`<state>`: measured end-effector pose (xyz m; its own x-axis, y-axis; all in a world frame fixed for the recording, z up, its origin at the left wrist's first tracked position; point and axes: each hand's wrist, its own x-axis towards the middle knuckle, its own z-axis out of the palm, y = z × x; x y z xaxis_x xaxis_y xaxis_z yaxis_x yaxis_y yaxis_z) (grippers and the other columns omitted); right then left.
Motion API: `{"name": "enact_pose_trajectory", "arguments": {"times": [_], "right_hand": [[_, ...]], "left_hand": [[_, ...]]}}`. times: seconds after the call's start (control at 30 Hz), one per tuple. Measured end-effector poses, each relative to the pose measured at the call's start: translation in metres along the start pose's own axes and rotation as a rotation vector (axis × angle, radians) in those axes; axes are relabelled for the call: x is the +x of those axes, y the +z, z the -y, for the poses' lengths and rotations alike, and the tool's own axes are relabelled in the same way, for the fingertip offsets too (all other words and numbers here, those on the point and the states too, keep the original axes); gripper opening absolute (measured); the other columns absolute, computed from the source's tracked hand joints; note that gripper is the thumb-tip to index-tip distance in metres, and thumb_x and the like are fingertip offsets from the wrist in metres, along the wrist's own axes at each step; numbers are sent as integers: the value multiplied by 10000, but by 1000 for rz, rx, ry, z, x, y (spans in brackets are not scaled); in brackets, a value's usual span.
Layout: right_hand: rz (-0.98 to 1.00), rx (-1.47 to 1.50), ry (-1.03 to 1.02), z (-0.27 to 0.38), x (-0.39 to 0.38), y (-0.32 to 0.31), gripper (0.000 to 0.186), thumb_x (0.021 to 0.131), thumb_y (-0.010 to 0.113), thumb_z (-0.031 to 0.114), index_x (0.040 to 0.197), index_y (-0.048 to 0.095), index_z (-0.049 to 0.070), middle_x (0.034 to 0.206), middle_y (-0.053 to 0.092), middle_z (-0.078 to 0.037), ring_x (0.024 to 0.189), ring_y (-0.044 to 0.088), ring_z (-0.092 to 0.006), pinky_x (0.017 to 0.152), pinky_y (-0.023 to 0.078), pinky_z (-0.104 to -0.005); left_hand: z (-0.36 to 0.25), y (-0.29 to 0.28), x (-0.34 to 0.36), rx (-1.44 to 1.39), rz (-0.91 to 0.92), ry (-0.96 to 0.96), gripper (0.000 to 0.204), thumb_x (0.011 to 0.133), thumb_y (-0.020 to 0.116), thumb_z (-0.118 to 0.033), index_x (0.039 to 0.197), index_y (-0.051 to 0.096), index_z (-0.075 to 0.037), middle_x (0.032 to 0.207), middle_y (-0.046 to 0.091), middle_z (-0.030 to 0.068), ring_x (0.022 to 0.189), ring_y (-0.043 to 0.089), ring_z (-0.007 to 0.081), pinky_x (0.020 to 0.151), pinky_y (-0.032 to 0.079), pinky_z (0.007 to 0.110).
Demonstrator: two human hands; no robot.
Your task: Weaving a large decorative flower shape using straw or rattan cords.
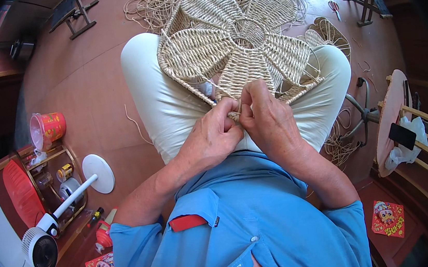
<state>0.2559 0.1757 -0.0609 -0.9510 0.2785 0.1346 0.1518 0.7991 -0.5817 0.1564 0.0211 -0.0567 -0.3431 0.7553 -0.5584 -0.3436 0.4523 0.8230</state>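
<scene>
Across my lap rests a woven straw-coloured piece (195, 52) with petal-shaped panels around a round centre, edged by a corded frame. Both hands meet at its near edge. My left hand (211, 134) is closed, thumb and fingers pinching the rim where the cord is wrapped. Beside it, my right hand (270, 120) pinches a thin strand of woven cord (240, 102) at the same spot, its fingers pressed together. The exact end of the strand is hidden behind the fingers.
A heap of loose cord (151, 12) lies beyond the woven piece. Scissors (335, 8) are on the floor at far right, near another woven piece (337, 37). To the left stand a red bucket (54, 127) and a white fan (43, 245); a round table (388, 131) with a phone is right.
</scene>
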Motion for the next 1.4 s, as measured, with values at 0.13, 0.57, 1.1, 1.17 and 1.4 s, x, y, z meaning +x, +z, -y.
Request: {"name": "enact_pose_trajectory", "arguments": {"times": [0.13, 0.57, 1.1, 1.17, 1.4], "right_hand": [[-23, 363, 224, -8, -12, -2, 262, 957, 693, -80, 1080, 492, 35, 857, 649, -89, 670, 661, -156, 567, 505, -365], [-110, 258, 66, 0, -17, -6, 285, 936, 756, -17, 1140, 561, 20, 947, 647, -94, 700, 666, -183, 597, 537, -356], [12, 1289, 630, -53, -37, -72, 204, 998, 653, 58, 1084, 481, 127, 769, 433, 107, 562, 314, 14, 477, 212, -185], [-70, 1296, 669, -69, -40, -90, 189, 1002, 680, 74, 1045, 510, 143, 769, 455, 105, 575, 334, 12, 491, 226, -183], [-410, 1224, 541, -109, -44, -145, 138, 1026, 622, 66, 1104, 519, 112, 851, 544, 29, 621, 447, -35, 545, 357, -199]], "left_hand": [[2, 0, -1, 115, -34, 21, 374, 930, 613, -72, 1294, 565, -4, 683, 601, 17, 645, 553, 114, 624, 445, 360], [2, 3, 1, -6, 5, 24, 386, 962, 573, -8, 1346, 539, -7, 688, 551, -40, 588, 499, 50, 527, 365, 265], [-12, 16, -10, 884, -461, 685, 251, 953, 757, -41, 1200, 711, -48, 1005, 691, 134, 890, 699, 337, 791, 567, 460], [-13, 15, 5, 839, -355, 778, 174, 942, 759, -33, 1113, 732, -44, 975, 675, 121, 947, 690, 336, 808, 559, 448], [-21, 17, 22, 903, -276, 673, 78, 935, 766, -57, 987, 712, -35, 941, 658, 118, 896, 683, 337, 779, 548, 461]]}}
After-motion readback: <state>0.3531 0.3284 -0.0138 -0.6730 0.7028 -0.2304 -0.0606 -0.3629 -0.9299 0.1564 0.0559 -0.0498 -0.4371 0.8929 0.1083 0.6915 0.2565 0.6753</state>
